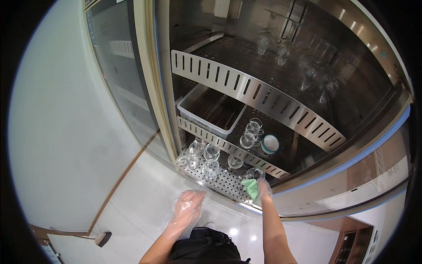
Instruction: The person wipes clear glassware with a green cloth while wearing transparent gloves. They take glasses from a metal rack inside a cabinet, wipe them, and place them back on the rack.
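Observation:
My right hand (264, 188), in a clear plastic glove, reaches into the lowest level of a steel cabinet. It holds a green cloth (250, 188) and touches a clear glass vessel (255, 173) at the right end of the perforated shelf (227, 180). Whether the fingers also grip the glass cannot be told. My left hand (189, 203), also gloved in clear plastic, hangs before the shelf with its fingers loosely curled and nothing visible in it. Several glass pitchers (211, 168) stand on the left part of this shelf, and a round glass vessel (235, 161) sits near its middle.
On the middle shelf are a clear plastic bin (227, 131), small glass cups (247, 140) and a white bowl with a teal rim (270, 144). Slotted metal rails (227, 77) front the shelves. A glass door (359, 184) stands at right; a broom (103, 239) lies at lower left.

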